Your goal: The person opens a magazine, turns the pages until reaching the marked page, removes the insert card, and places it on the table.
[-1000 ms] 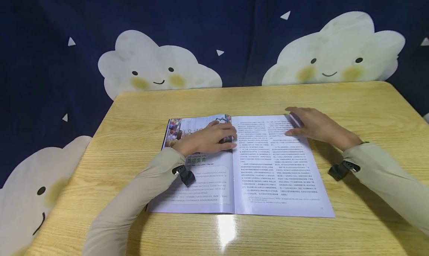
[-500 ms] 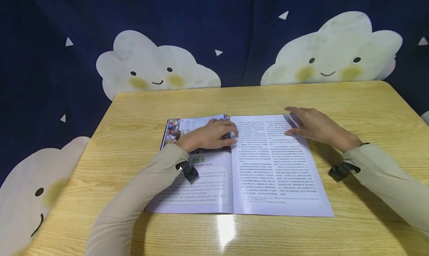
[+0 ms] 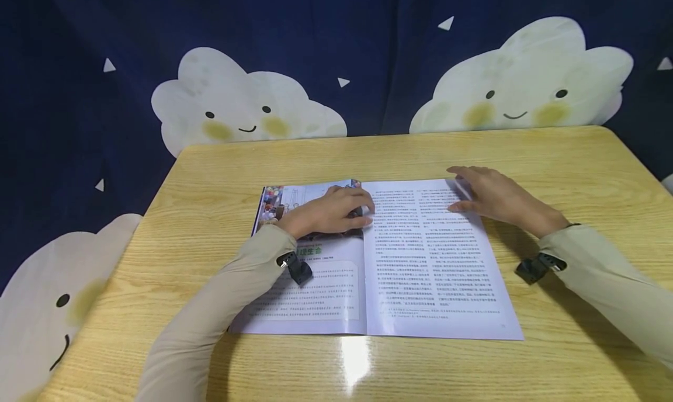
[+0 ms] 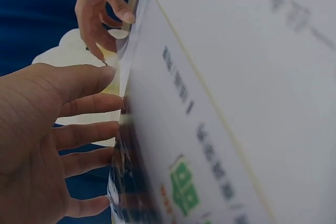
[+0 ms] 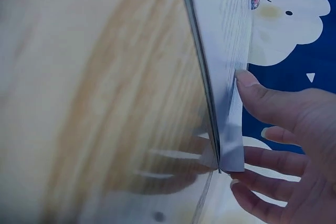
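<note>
An open magazine lies flat, with a photo and green heading on its left page and columns of print on the right. Over the upper left page, close to the fold, my left hand rests with fingers loosely bent. Its fingertips meet the page in the left wrist view. My right hand is at the top right corner of the magazine. In the right wrist view its thumb touches the printed page, while the other fingers reach round the corner, spread apart from the thumb. The page corner stands a little off the sheets below.
The magazine lies on a wooden table with a glossy reflection near the front. Behind hangs a dark blue cloth printed with white clouds. Each wrist, in a light sleeve, carries a black strap device.
My left hand has slid slightly right toward the fold, then stayed there. The right hand holds its place at the corner, and the magazine lies as before.
</note>
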